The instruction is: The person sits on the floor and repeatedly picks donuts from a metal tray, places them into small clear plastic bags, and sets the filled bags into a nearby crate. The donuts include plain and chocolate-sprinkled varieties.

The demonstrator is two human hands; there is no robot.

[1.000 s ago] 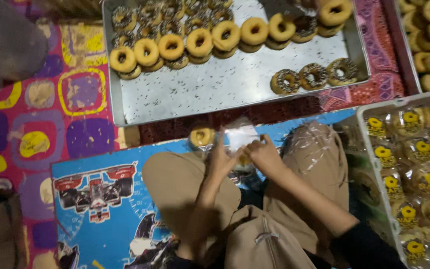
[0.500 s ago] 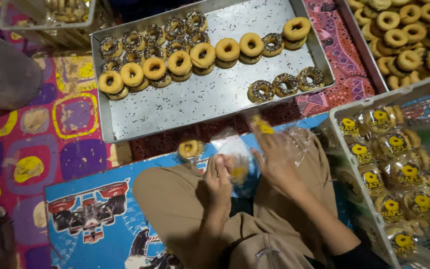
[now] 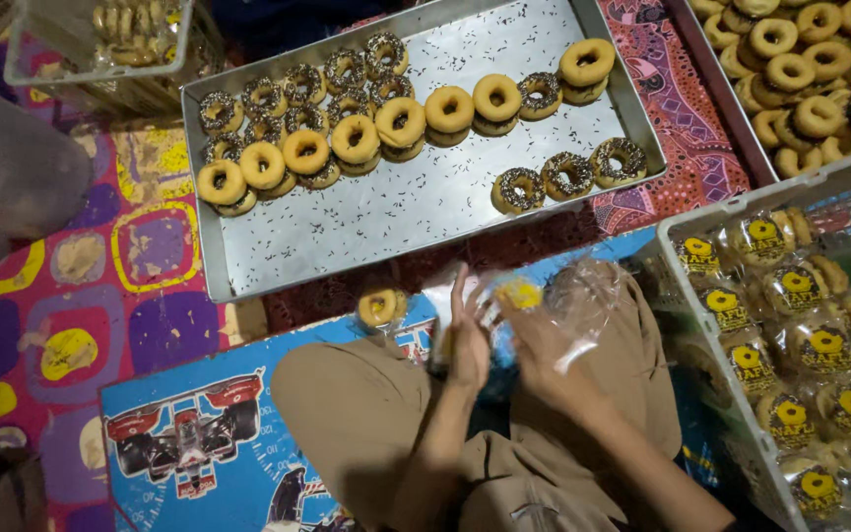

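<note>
Big steel tray (image 3: 366,222) of doughnuts ahead, white crate (image 3: 687,296) of bagged ones at my right, and over my lap my left hand (image 3: 468,340) and right hand (image 3: 544,345), fingers loosely curled, pinch a clear plastic bag (image 3: 568,296), its yellow-labelled doughnut (image 3: 521,293) just above my fingertips.

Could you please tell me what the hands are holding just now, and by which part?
Both the left hand and right hand hold a clear plastic bag by its near edge; the exact grip is blurred.
</note>
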